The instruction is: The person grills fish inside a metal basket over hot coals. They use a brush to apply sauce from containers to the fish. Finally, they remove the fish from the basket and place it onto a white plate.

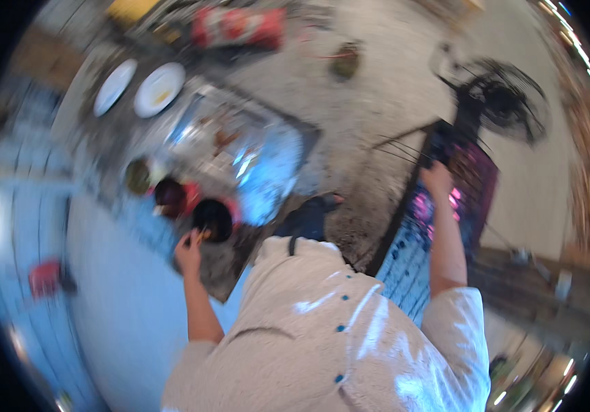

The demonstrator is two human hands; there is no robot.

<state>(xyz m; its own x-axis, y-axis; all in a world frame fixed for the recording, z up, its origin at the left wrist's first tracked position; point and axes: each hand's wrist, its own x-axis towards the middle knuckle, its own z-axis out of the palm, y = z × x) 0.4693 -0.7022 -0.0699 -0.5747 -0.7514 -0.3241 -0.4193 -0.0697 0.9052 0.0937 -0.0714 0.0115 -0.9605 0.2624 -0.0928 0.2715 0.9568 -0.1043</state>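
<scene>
On the left, my left hand point(189, 251) pinches a small yellowish piece of food point(204, 235) at the near rim of a black bowl point(213, 220). Beside that bowl sits a dark red, rounded container point(170, 198). My right hand point(436, 178) is over a long charcoal grill point(393, 234), with its fingers curled at the far part; blur hides what they grip, if anything. Glowing coals point(421, 206) lie just left of my right wrist, and browned food point(467, 166) rests on the grill to the right of the hand.
A black fan point(503, 100) stands beyond the grill. Left of me a table bears a large metal tray point(274, 167) with food pieces, two white plates point(114, 87), a greenish round container point(138, 176) and a red bag point(239, 27). A red object point(45, 278) lies far left.
</scene>
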